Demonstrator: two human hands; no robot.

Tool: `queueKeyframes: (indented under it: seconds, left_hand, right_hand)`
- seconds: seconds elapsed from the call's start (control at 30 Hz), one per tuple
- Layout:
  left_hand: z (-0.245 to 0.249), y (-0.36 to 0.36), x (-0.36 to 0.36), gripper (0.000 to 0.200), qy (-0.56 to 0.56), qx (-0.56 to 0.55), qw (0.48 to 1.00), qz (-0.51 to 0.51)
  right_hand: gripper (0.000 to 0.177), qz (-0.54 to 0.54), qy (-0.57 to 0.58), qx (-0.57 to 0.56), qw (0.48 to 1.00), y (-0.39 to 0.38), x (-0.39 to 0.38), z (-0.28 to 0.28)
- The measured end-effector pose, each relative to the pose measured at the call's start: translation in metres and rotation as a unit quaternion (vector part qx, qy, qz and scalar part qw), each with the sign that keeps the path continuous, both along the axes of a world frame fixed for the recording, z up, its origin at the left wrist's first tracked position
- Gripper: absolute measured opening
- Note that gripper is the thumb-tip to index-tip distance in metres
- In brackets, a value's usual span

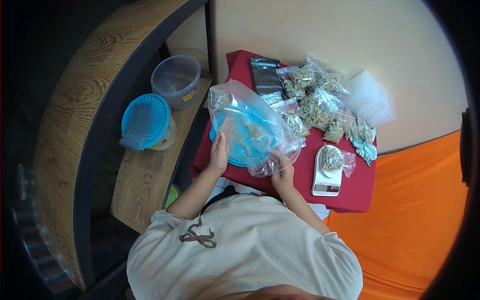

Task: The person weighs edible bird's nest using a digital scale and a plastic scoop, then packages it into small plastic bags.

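A large clear plastic bag (250, 112) with some pale pieces in its folds spreads over a round blue basin (233, 161). My left hand (219, 152) holds the bag's left side, its fingers long against the film and partly seen through it. At the near right edge, my right hand (284, 175) is closed on the bag, fingertips hidden in crumpled plastic. To the right, a white kitchen scale (326, 188) carries a small open bag of pale twisted snacks (331, 159).
Several filled clear bags (315, 107) lie heaped at the back of the red-covered table (357, 197). Near them are black pouches (265, 75), clear empty bags (370, 97) and a checked cloth (365, 150). Left, a wooden shelf (145, 175) bears a blue-lidded tub (145, 120) and an open tub (175, 82).
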State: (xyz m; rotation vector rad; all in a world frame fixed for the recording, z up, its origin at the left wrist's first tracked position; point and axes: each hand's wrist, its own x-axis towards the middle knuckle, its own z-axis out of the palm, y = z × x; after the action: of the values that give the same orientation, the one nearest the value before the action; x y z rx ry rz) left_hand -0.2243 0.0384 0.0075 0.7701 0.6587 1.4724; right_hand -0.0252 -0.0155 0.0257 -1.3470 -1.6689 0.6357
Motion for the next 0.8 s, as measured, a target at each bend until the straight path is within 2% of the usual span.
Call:
queueKeyframes:
  seconds: [0.1, 0.17, 0.3, 0.4, 0.5, 0.57, 0.8]
  left_hand:
    - [-0.002, 0.001, -0.001, 0.053, 0.031, 0.023, 0.999, -0.012]
    - [0.004, -0.001, 0.001, 0.055, -0.005, 0.024, 0.999, -0.031]
    - [0.010, 0.001, 0.003, 0.057, -0.014, 0.042, 0.998, -0.042]
    - [0.012, 0.000, 0.004, 0.057, -0.063, 0.036, 0.996, -0.052]
    - [0.012, -0.001, 0.007, 0.056, -0.062, 0.046, 0.996, -0.042]
    - [0.009, -0.002, 0.011, 0.055, -0.100, 0.043, 0.994, -0.011]
    - [0.007, -0.004, 0.020, 0.059, -0.140, 0.053, 0.988, 0.040]
  right_hand:
    - [0.028, 0.004, -0.036, 0.030, 0.999, -0.004, -0.004, 0.005]
    - [0.029, 0.053, 0.006, -0.007, 0.999, -0.002, -0.008, 0.007]
    - [0.029, 0.075, 0.005, -0.032, 0.997, -0.001, -0.016, 0.018]
    - [0.028, 0.090, -0.014, -0.037, 0.995, -0.003, -0.013, 0.022]
    - [0.026, 0.094, 0.016, -0.068, 0.993, -0.009, -0.008, 0.019]
    - [0.025, 0.108, 0.083, -0.088, 0.987, -0.013, -0.007, 0.014]
    - [0.030, 0.090, 0.070, -0.097, 0.989, -0.026, -0.011, 0.023]
